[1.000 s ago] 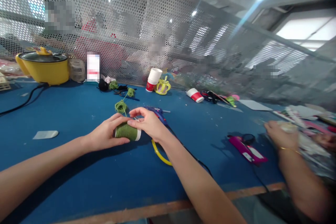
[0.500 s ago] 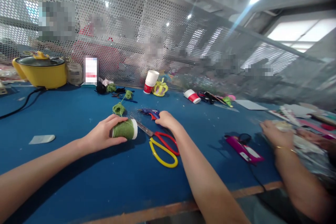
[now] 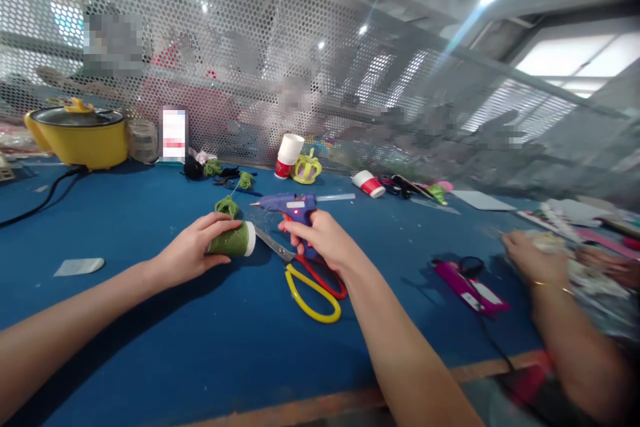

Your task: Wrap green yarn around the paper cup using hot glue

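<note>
Green yarn [image 3: 227, 242] covers the cup [image 3: 250, 239], which lies on its side on the table [image 3: 150, 333]. The left hand [image 3: 193, 255] wraps its fingers around it. The right hand [image 3: 325, 240] grips the glue gun [image 3: 290, 203] tight, its tip just beyond the left fingertips, above the cup. Scissors [image 3: 313, 280] lie just under the right fingers. The hot tip could burn the left fingers if the gun slips closer, and glue could drip.
</note>
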{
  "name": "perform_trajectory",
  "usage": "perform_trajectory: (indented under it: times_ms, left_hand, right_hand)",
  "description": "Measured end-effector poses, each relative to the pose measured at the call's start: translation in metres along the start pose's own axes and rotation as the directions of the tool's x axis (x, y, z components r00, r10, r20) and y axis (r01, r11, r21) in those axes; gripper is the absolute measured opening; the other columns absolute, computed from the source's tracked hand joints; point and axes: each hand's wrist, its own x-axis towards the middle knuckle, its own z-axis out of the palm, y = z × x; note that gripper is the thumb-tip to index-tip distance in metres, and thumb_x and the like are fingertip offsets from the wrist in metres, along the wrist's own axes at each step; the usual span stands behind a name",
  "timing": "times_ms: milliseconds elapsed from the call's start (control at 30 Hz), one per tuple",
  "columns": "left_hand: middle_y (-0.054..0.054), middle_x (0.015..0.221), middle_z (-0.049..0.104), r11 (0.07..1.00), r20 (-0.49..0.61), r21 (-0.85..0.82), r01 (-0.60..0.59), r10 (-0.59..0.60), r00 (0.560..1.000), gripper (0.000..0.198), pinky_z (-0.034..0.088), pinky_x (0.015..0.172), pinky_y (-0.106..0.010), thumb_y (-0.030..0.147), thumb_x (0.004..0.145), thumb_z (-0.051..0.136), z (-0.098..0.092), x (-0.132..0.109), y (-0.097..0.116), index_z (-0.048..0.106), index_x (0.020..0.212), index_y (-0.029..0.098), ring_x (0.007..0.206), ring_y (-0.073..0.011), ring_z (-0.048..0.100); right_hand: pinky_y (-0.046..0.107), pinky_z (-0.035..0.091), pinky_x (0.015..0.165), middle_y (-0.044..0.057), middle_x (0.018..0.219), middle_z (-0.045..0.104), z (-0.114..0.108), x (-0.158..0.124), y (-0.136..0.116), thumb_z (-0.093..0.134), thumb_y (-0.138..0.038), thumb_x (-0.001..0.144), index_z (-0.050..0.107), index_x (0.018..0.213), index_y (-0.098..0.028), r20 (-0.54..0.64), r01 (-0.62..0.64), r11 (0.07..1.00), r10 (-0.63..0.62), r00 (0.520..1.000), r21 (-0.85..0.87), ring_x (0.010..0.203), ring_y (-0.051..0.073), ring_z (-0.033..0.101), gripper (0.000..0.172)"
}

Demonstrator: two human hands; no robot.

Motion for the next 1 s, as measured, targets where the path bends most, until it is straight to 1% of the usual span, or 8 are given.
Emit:
perform_trajectory:
  times_ms: [67, 167, 267, 467, 700, 1000]
  left_hand:
    - [-0.01, 0.12, 0.046, 1.0, -0.002, -0.015, 0.01, -0.01, 1.0, 0.041, 0.041, 0.093, -0.044, 0.024, 0.079, 0.054, 0.0, 0.0, -0.002, 0.043, 0.118, 0.022, 0.111, -0.0255, 0.047]
    - [-0.009, 0.118, 0.046, 0.997, -0.053, -0.068, 0.032, -0.035, 0.998, 0.04, 0.04, 0.094, -0.045, 0.022, 0.078, 0.054, 0.0, 0.001, -0.005, 0.044, 0.117, 0.023, 0.111, -0.0254, 0.046]
    - [-0.009, 0.117, 0.046, 0.992, -0.084, -0.116, 0.042, -0.052, 0.995, 0.041, 0.04, 0.094, -0.044, 0.022, 0.077, 0.055, 0.0, 0.001, -0.008, 0.044, 0.116, 0.023, 0.111, -0.0246, 0.045]
    - [-0.009, 0.118, 0.045, 0.992, -0.068, -0.124, 0.01, -0.018, 0.998, 0.042, 0.038, 0.095, -0.043, 0.019, 0.077, 0.055, 0.001, 0.0, -0.008, 0.044, 0.117, 0.023, 0.112, -0.0246, 0.044]
    - [-0.009, 0.117, 0.045, 0.992, -0.066, -0.129, 0.013, -0.022, 0.998, 0.042, 0.038, 0.095, -0.042, 0.019, 0.077, 0.055, 0.002, 0.001, -0.009, 0.044, 0.117, 0.023, 0.112, -0.0241, 0.044]
    - [-0.009, 0.117, 0.045, 0.991, -0.068, -0.133, 0.021, -0.03, 0.997, 0.041, 0.038, 0.094, -0.041, 0.02, 0.077, 0.055, 0.004, 0.001, -0.01, 0.044, 0.116, 0.022, 0.111, -0.0233, 0.044]
  right_hand:
    - [0.02, 0.039, 0.04, -0.002, 0.049, 0.054, 0.003, -0.007, -0.005, 0.057, -0.024, 0.071, 0.057, 0.072, -0.013, 0.008, 0.018, 0.999, -0.018, 1.0, -0.028, 0.037, 0.007, 0.048, 0.011]
    - [0.02, 0.039, 0.04, -0.003, 0.044, 0.052, 0.006, -0.015, -0.01, 0.058, -0.025, 0.07, 0.054, 0.064, -0.015, -0.031, 0.033, 0.995, -0.036, 0.999, -0.093, 0.035, 0.008, 0.047, 0.012]
    - [0.021, 0.039, 0.039, -0.004, 0.038, 0.049, 0.009, -0.02, -0.014, 0.058, -0.024, 0.069, 0.052, 0.059, -0.017, -0.017, 0.022, 0.991, -0.024, 1.0, -0.13, 0.033, 0.008, 0.045, 0.014]
    - [0.021, 0.039, 0.039, -0.004, 0.038, 0.047, 0.013, -0.023, -0.018, 0.057, -0.025, 0.07, 0.049, 0.058, -0.018, -0.022, -0.008, 0.985, 0.005, 1.0, -0.174, 0.033, 0.008, 0.044, 0.016]
    - [0.021, 0.038, 0.038, -0.004, 0.037, 0.046, 0.015, -0.024, -0.02, 0.057, -0.025, 0.07, 0.051, 0.059, -0.018, -0.015, -0.009, 0.984, 0.006, 1.0, -0.18, 0.034, 0.009, 0.044, 0.015]
    - [0.018, 0.038, 0.037, -0.005, 0.043, 0.047, 0.015, -0.026, -0.019, 0.053, -0.027, 0.074, 0.049, 0.065, -0.016, 0.019, 0.004, 0.97, 0.001, 1.0, -0.241, 0.035, 0.007, 0.045, 0.015]
